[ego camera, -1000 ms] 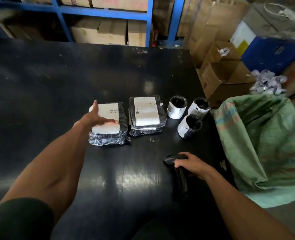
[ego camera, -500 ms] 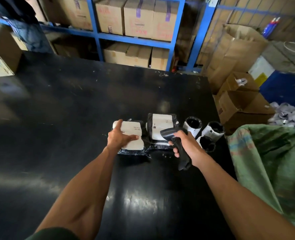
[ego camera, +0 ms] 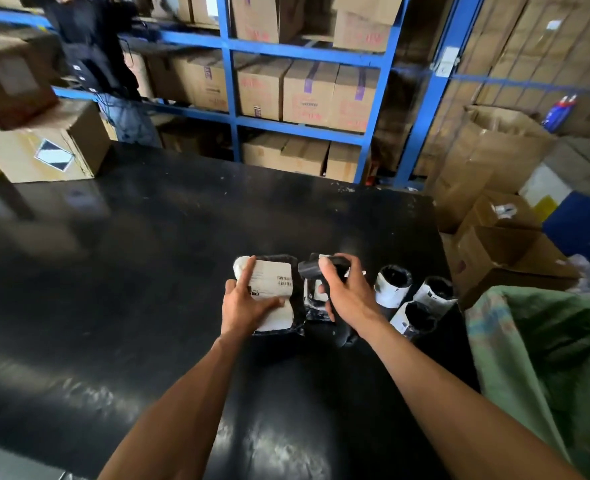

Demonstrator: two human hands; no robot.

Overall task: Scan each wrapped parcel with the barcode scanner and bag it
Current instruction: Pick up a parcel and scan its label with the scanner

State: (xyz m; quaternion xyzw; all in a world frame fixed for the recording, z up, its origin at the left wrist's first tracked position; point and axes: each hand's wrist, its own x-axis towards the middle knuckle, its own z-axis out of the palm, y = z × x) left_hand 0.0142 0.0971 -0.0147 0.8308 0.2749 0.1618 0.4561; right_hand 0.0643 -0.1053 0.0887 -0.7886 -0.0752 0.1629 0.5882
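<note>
The left hand (ego camera: 248,306) lies spread across the white shipping label of the flat wrapped parcel (ego camera: 273,292), fingers fanned and pressing it onto the black table (ego camera: 113,271). The wrap is glossy black film, so it looks light, soft and a touch slick; the short edges, clear of the barcode, seem the safest place to grip. Just beside it the right hand (ego camera: 347,296) is curled tight round the barcode scanner (ego camera: 318,266), its head over a second flat parcel (ego camera: 312,299) that is largely hidden, so which label it targets is hard to call. Further right, three rolled parcels (ego camera: 392,282) sit close together, near the open green woven sack (ego camera: 546,358). Behind stand blue shelving (ego camera: 373,60) and stacked cartons (ego camera: 307,93).
</note>
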